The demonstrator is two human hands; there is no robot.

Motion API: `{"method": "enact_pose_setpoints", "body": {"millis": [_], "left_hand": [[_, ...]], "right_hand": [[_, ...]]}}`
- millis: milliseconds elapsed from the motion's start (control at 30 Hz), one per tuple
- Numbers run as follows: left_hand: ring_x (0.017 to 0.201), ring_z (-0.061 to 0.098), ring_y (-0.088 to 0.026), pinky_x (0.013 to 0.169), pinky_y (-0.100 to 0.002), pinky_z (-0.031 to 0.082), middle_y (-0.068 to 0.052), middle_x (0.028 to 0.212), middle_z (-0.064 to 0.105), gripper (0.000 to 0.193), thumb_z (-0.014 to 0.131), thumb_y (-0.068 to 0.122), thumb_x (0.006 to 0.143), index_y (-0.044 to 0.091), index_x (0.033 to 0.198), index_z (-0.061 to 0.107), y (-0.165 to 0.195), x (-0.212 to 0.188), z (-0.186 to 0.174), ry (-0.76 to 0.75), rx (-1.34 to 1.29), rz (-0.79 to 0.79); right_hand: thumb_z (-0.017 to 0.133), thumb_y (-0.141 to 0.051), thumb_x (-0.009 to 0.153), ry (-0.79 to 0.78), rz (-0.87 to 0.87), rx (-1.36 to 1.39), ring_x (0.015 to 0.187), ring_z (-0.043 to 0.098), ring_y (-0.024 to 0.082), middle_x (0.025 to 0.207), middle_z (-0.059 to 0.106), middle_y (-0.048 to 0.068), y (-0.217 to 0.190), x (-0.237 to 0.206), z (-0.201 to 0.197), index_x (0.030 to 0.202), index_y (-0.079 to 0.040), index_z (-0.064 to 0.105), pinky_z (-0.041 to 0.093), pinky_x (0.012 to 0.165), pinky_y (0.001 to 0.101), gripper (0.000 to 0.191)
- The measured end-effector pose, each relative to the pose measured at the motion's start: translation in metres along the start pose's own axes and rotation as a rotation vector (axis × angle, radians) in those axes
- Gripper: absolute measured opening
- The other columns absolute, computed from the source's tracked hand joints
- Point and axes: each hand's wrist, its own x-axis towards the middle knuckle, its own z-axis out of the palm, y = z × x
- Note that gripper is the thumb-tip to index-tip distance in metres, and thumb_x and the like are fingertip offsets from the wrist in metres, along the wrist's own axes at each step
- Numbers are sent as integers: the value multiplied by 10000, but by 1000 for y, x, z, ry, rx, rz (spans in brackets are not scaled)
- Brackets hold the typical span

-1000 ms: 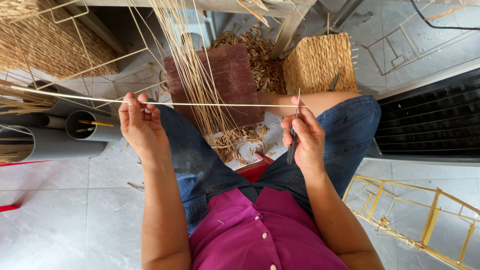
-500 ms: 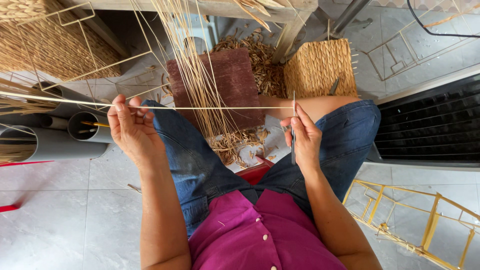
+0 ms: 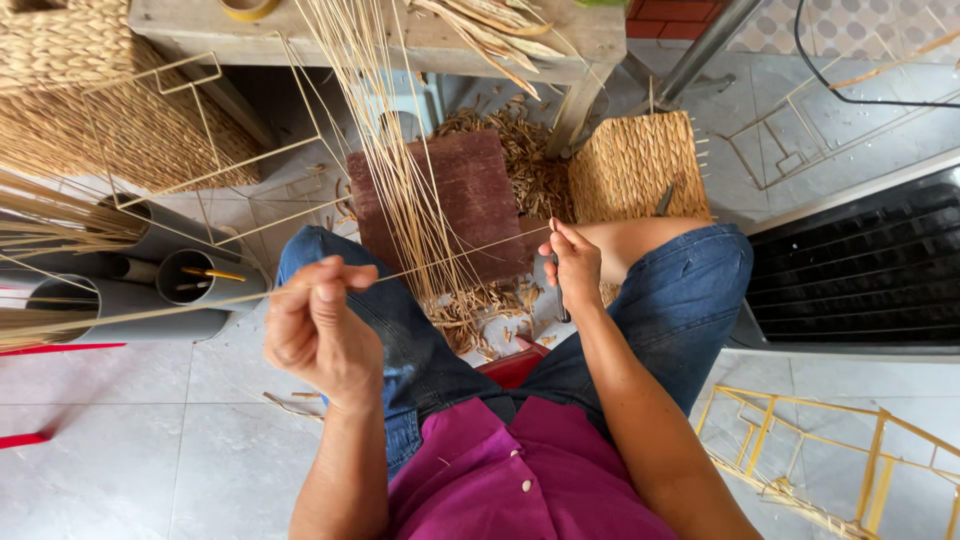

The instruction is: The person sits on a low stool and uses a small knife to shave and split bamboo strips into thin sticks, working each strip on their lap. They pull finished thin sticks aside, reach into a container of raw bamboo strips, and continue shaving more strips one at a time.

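Note:
I sit with denim-clad knees apart over a tiled floor. My left hand (image 3: 318, 322) pinches a long thin straw stalk (image 3: 440, 260) that runs across my lap. My right hand (image 3: 572, 266) holds the stalk's other end between its fingertips and also grips a small dark tool that points down. A hanging bundle of pale stalks (image 3: 385, 130) drops from the wooden bench (image 3: 420, 40) between my knees, in front of a dark red block (image 3: 470, 195).
Grey plastic pipes (image 3: 150, 285) holding stalks lie at left. Woven baskets (image 3: 110, 110) and a wire frame stand at upper left, a small woven box (image 3: 640, 165) at upper right. Straw trimmings litter the floor. A yellow metal frame (image 3: 830, 460) lies at lower right, a black grille beyond.
My left hand has pulled back toward my body and to the right, drawing the stalk along. My right hand has stayed near my right knee, still pinching the stalk.

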Motion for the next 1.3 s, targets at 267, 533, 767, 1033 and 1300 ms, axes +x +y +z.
{"method": "enact_pose_setpoints", "body": {"millis": [267,533,767,1033,1300], "left_hand": [[757,724,-174,681,-287,602,-106,1007,713,72,599,80,1086,43,1108,657,29,28,-2,77,-152,131],[947,675,-123,841,-266,559,-98,1089,728,97,635,12,1062,-31,1133,685,-3,25,29,-129,31,-241],[871,688,-94,747,-241,579,-60,992,738,163,699,-7,966,20,1120,744,-23,-21,72,-423,191,-312],[833,722,-110,730,-250,588,-66,966,747,186,742,3,951,37,1133,734,6,5,85,-510,306,-72],[951,748,-138,801,-251,617,-87,1113,758,217,731,-9,976,32,1188,706,42,22,87,-561,217,-43]], "right_hand": [[615,-232,1007,320,164,194,456,475,83,760,626,28,-8,26,-20,1249,-97,676,367,384,242,283],[633,-331,1002,-83,37,185,466,431,54,707,550,-29,-44,-6,10,1160,-91,669,339,404,222,289],[625,-178,1013,-535,-207,4,524,451,22,709,552,-26,-41,-80,-2,1193,-20,675,354,460,199,245],[698,-204,971,-434,-27,-112,496,449,22,680,569,-33,26,-71,-12,993,-24,711,344,437,194,182],[490,-408,1059,-431,-80,-187,565,483,41,795,609,1,-25,-91,-12,1322,-64,664,404,490,205,467]]}}
